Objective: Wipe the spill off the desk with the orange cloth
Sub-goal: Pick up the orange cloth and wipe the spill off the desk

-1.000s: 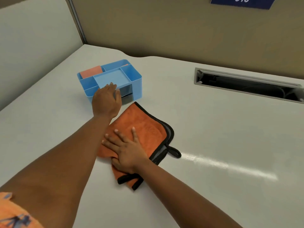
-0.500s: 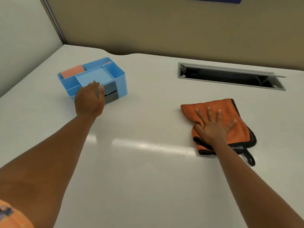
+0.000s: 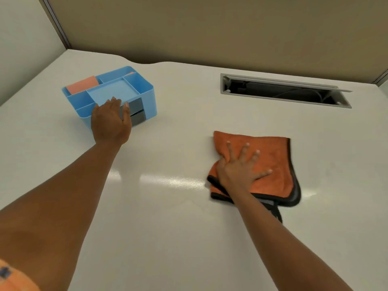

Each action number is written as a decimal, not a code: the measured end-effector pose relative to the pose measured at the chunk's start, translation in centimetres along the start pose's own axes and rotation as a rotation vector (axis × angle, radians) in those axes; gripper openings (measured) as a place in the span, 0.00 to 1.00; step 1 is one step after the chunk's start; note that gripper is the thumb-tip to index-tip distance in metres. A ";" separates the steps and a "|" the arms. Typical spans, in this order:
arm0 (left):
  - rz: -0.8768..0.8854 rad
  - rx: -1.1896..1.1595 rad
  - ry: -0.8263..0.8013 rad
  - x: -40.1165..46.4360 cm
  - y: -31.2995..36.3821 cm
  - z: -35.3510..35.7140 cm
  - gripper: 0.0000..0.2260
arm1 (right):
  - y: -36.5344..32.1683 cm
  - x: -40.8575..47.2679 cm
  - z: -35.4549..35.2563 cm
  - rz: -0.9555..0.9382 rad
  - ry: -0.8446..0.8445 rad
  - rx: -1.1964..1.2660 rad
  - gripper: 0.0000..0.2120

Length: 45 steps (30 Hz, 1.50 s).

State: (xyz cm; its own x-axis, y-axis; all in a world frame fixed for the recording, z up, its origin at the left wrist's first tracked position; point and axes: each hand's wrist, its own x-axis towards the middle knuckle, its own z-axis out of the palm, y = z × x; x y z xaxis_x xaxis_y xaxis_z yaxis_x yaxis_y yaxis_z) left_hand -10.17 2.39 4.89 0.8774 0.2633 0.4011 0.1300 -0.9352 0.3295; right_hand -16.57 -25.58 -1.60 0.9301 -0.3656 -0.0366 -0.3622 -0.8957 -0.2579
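The orange cloth (image 3: 275, 156), folded and edged in black, lies flat on the white desk (image 3: 168, 238) right of centre. Its black loop (image 3: 277, 213) trails toward me. My right hand (image 3: 239, 166) presses down on the cloth's left half with fingers spread. My left hand (image 3: 110, 122) rests against the front rim of a blue desk organizer (image 3: 147, 89) at the left, fingers together over its edge. No liquid shows plainly on the desk; only a glossy light streak runs across the middle.
The organizer holds a salmon pad and has grey drawers in front. A grey cable slot (image 3: 283, 92) is cut into the desk behind the cloth. Tan partition walls (image 3: 210, 28) close off the back and the left side.
My right hand has swept the cloth from right beside the organizer across the desk to the right side. My left hand has stayed on the organizer.
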 end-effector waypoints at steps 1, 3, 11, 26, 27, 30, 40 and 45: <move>-0.002 0.002 -0.004 0.0 -0.1 0.1 0.23 | -1.4 -0.7 0.5 -0.062 -0.013 0.004 0.25; -0.001 0.005 -0.013 0.1 -0.1 0.2 0.23 | -3.9 -2.1 1.4 -0.196 -0.045 0.003 0.25; -0.020 -0.009 -0.029 0.3 0.0 0.5 0.19 | -10.1 -6.4 2.6 -0.757 -0.222 -0.012 0.24; 0.013 0.046 0.043 0.1 -0.2 0.8 0.17 | -0.9 -4.4 0.2 -1.152 -0.265 -0.057 0.23; 0.013 0.043 0.056 0.1 -0.2 0.9 0.17 | 0.3 -3.2 -0.1 -1.097 -0.238 -0.070 0.23; 0.005 0.027 0.089 0.0 -0.2 1.1 0.16 | 5.2 0.8 -1.4 -0.869 -0.174 -0.117 0.25; -0.003 0.003 0.184 0.1 -0.5 2.3 0.16 | 17.5 7.6 -5.4 -0.197 -0.043 0.022 0.21; -0.036 -0.015 0.204 0.3 -0.2 2.7 0.17 | 13.4 6.4 -4.4 -0.087 -0.011 0.101 0.21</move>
State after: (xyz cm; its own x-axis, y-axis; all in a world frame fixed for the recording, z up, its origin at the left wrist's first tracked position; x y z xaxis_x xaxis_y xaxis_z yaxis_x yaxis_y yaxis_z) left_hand -8.71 1.98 2.59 0.7602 0.3405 0.5533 0.1511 -0.9210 0.3591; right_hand -15.72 -41.05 -1.08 0.9584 -0.2847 -0.0200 -0.2729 -0.8935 -0.3566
